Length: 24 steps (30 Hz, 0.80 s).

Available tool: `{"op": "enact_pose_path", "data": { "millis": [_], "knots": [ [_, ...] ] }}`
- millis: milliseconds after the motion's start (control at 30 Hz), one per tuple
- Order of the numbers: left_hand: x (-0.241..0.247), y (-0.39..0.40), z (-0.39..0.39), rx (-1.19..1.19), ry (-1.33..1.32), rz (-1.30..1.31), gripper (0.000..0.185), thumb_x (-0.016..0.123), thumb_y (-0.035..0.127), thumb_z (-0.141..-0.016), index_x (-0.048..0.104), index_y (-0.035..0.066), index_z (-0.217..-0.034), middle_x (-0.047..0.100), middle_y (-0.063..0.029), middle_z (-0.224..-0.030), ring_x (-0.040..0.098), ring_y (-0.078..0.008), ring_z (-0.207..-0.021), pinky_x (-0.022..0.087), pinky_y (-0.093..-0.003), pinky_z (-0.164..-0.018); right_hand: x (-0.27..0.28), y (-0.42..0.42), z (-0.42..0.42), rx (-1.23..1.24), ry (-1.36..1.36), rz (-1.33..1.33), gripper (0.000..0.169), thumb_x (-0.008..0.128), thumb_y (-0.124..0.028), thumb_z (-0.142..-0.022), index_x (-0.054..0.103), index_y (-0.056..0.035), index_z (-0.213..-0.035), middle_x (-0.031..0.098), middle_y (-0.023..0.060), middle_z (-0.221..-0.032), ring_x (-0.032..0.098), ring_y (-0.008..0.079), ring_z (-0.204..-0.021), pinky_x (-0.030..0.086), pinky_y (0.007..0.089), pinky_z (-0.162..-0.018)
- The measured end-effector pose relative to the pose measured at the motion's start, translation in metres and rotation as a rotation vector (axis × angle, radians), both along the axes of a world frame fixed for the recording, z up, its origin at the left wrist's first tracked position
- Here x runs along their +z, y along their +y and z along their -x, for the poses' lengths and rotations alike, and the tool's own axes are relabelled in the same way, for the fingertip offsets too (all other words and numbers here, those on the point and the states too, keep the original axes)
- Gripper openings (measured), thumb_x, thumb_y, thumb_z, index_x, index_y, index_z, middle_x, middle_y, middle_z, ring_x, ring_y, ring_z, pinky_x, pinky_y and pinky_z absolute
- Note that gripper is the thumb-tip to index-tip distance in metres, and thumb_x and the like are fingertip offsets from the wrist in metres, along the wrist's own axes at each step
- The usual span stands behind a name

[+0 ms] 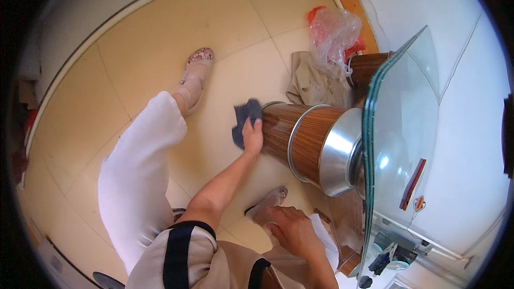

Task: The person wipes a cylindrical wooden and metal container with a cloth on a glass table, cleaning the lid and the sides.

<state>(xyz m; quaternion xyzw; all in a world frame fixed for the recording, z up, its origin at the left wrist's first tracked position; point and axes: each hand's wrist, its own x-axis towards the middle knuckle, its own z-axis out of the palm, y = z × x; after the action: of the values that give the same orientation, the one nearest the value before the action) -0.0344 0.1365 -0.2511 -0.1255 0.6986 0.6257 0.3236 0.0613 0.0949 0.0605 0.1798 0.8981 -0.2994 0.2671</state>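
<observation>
My left hand (pixel 253 137) grips a dark blue-grey cloth (pixel 242 122), which touches the lower end of a wood-grain pedestal leg (pixel 277 128). The leg has silver metal bands and stands under a glass tabletop (pixel 397 128). Nearer my body, my right hand (pixel 291 226) hangs above my right shoe with its fingers loosely bent and the thumb apart, holding nothing that I can see.
A clear and red plastic bag (pixel 335 36) and a beige cloth (pixel 313 82) lie beside a second wood-grain leg (pixel 369 66), near the white wall. My left shoe (pixel 198 66) stands on the tiled floor. A thin dark red object (pixel 413 184) rests on the glass.
</observation>
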Motion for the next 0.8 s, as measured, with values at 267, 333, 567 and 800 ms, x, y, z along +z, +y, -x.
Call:
{"op": "enact_pose_path", "data": {
  "millis": [267,333,567,800],
  "knots": [
    [0.141,-0.02,-0.031,0.014,0.05,-0.285,0.051,0.046,0.025,-0.09,0.034,-0.006,-0.128,0.043,-0.0244,-0.125,0.042,-0.0321,-0.116,0.029,-0.0341,-0.099,0.002,-0.008,-0.016,0.022,0.034,-0.005,0.033,0.061,-0.014,-0.076,0.052,-0.0049,-0.107,0.058,0.0142,-0.099,0.055,0.0317,-0.09,0.045,0.0395,-0.077],
    [0.159,-0.026,-0.028,-0.066,0.264,-0.239,0.051,0.046,0.024,-0.089,0.034,-0.006,-0.127,0.044,-0.0251,-0.124,0.041,-0.0338,-0.116,0.029,-0.0349,-0.099,0.005,-0.008,-0.02,0.015,0.03,-0.013,0.032,0.06,-0.014,-0.076,0.052,-0.0056,-0.106,0.058,0.0135,-0.099,0.055,0.0311,-0.09,0.045,0.0393,-0.077],
    [0.004,0.002,-0.03,0.169,-0.172,-0.002,0.047,0.044,0.026,-0.089,0.038,-0.005,-0.125,0.047,-0.0243,-0.121,0.044,-0.0337,-0.113,0.032,-0.0362,-0.096,0.01,-0.008,-0.025,0.053,0.006,-0.046,0.031,0.059,-0.014,-0.077,0.053,-0.0059,-0.105,0.058,0.0121,-0.099,0.054,0.0307,-0.089,0.045,0.0395,-0.076],
    [0.094,0.049,0.073,-0.466,0.455,-0.492,0.038,0.053,0.025,-0.081,0.055,-0.001,-0.108,0.061,-0.0192,-0.101,0.058,-0.0303,-0.094,0.043,-0.0368,-0.081,0.011,-0.013,-0.033,0.027,0.015,-0.009,0.032,0.061,-0.013,-0.075,0.053,-0.0045,-0.105,0.059,0.0142,-0.096,0.054,0.0318,-0.09,0.044,0.0397,-0.077]
  ]
}}
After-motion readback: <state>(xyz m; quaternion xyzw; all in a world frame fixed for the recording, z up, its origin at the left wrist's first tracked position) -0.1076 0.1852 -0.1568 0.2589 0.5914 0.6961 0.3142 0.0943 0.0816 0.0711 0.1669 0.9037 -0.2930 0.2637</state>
